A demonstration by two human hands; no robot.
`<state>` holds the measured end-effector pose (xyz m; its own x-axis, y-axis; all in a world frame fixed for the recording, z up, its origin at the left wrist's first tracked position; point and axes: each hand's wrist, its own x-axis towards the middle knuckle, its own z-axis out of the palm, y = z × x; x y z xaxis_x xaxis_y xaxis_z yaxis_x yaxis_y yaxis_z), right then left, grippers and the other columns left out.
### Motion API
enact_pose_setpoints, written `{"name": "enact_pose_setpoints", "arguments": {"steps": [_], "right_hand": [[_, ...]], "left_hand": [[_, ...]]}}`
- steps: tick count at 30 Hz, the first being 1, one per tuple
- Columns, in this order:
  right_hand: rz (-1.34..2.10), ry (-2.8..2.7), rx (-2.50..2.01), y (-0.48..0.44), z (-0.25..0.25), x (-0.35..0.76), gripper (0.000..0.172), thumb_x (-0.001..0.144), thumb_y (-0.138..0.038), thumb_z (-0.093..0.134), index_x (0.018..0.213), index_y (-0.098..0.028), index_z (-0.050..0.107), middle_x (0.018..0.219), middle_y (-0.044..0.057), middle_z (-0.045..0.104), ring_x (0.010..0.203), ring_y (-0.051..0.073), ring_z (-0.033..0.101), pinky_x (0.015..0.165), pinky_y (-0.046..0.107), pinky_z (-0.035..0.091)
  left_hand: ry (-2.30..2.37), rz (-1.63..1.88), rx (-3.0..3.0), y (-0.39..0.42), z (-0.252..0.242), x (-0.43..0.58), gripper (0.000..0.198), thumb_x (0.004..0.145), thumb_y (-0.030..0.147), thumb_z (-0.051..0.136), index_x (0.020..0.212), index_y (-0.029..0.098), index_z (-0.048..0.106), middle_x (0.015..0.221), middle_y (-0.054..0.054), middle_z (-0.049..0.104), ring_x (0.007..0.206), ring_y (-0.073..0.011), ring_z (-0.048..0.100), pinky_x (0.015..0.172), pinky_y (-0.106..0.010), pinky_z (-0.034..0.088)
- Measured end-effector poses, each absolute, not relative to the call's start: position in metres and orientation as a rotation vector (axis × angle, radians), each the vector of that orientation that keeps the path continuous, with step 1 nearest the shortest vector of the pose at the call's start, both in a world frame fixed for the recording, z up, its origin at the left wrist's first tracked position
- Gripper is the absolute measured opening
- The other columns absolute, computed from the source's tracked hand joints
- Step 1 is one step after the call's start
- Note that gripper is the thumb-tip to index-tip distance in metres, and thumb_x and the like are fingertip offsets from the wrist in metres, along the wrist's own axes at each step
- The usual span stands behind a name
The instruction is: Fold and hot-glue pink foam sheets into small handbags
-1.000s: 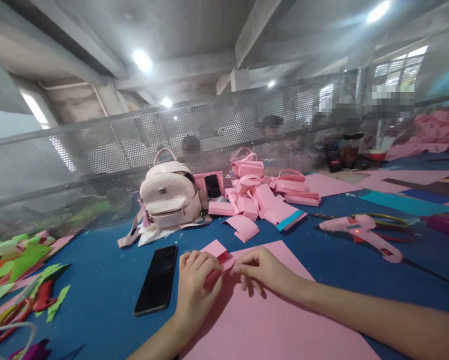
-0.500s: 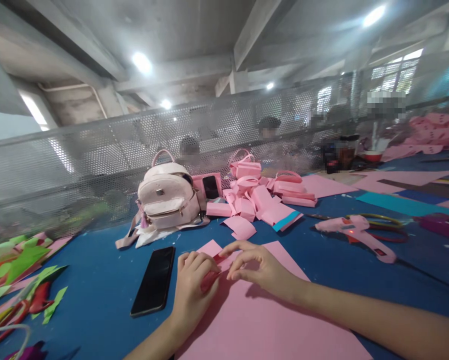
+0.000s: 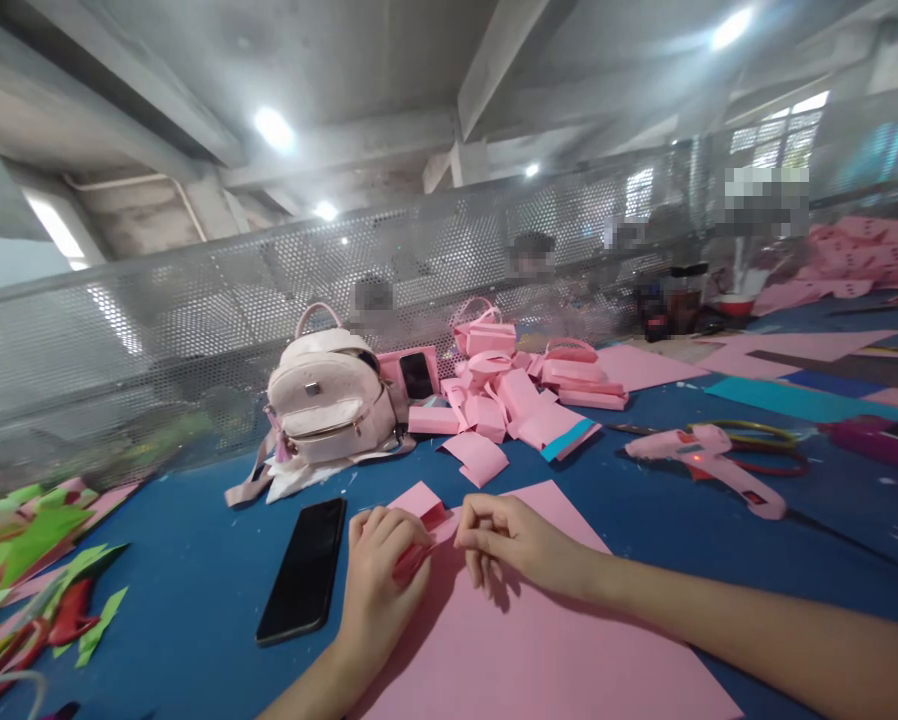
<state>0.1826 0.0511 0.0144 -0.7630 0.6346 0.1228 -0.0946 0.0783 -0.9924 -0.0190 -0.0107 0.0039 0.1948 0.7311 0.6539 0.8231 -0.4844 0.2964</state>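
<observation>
My left hand (image 3: 389,565) is closed around a small folded pink paper piece (image 3: 421,503), whose top shows beyond the fingers and whose shaded inside shows by the thumb. Close beside it, my right hand (image 3: 520,545) has its fingers curled in, thumb and forefinger pressed together near the piece's right edge. Whether anything is between those fingertips I cannot make out. Both hands are over a large flat sheet of pink paper (image 3: 569,650). A black phone (image 3: 303,570) lies just left of my left hand.
Behind the hands are a pale pink backpack (image 3: 329,400) and a heap of pink paper pieces (image 3: 486,410). On the right lie a pink glue gun (image 3: 708,455) with its cord and scissors (image 3: 775,450). Red-handled scissors (image 3: 74,610) and green paper scraps (image 3: 36,540) are at left.
The right hand's fingers have curled inward, with the lower ones now hanging over the sheet. My left hand still grips the folded paper piece. The whole view has shifted slightly.
</observation>
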Motion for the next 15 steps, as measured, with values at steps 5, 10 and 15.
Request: {"name": "enact_pose_setpoints", "arguments": {"steps": [5,10,15], "right_hand": [[1.591,-1.763,-0.69,0.058,0.014,0.181,0.019,0.085,-0.033,0.065,0.081,-0.017,0.056,0.083,0.006,0.075,0.07,0.017,0.072,0.047,0.018,0.047],[1.515,-1.682,-0.711,0.064,0.016,0.182,0.024,0.081,-0.038,0.07,0.08,-0.016,0.058,0.083,0.007,0.075,0.076,0.018,0.071,0.057,0.026,0.055],[1.518,-1.656,-0.725,0.066,0.017,0.186,0.031,0.078,-0.043,0.074,0.076,-0.017,0.057,0.079,0.007,0.074,0.074,0.019,0.07,0.055,0.026,0.054]], "left_hand": [[-1.574,-1.197,-2.289,-0.01,0.005,-0.019,0.015,0.084,0.008,0.059,0.077,0.022,0.058,0.08,0.003,0.067,0.079,-0.0173,0.057,0.081,-0.036,0.032],[-1.616,-1.262,-2.263,-0.007,0.006,-0.021,0.014,0.086,0.013,0.06,0.076,0.022,0.058,0.079,0.003,0.067,0.08,-0.0173,0.058,0.081,-0.036,0.032],[-1.661,-1.318,-2.237,-0.005,0.004,-0.023,0.013,0.087,0.015,0.059,0.075,0.022,0.058,0.079,0.004,0.066,0.08,-0.0176,0.059,0.08,-0.035,0.033]]}}
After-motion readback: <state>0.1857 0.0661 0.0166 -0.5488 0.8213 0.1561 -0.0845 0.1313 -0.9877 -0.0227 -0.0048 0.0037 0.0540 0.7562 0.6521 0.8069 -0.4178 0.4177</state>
